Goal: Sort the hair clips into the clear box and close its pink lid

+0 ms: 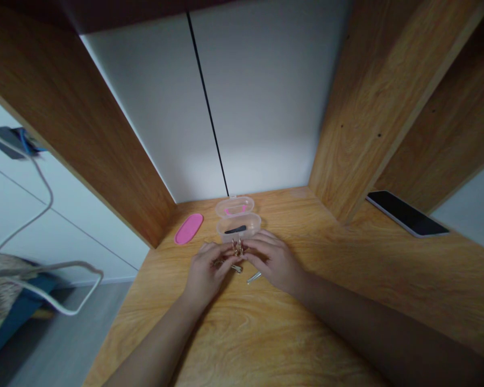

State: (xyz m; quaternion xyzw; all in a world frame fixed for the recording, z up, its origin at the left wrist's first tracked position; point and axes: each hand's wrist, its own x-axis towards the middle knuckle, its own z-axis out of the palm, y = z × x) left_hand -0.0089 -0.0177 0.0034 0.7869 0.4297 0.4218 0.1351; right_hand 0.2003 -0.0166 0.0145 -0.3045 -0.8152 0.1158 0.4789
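Likely for fine control, left hand (207, 269) and right hand (273, 260) pinch small metallic pieces (241, 246); open case (253, 221) sits just beyond, presumably for easy reach.

Head-worn camera, facing forward and down, near, above a wooden desk (234, 333)

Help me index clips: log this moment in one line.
left hand: pinching shiny metal; right hand: likewise; clear box: open, dark item inside; pink oval: beside box
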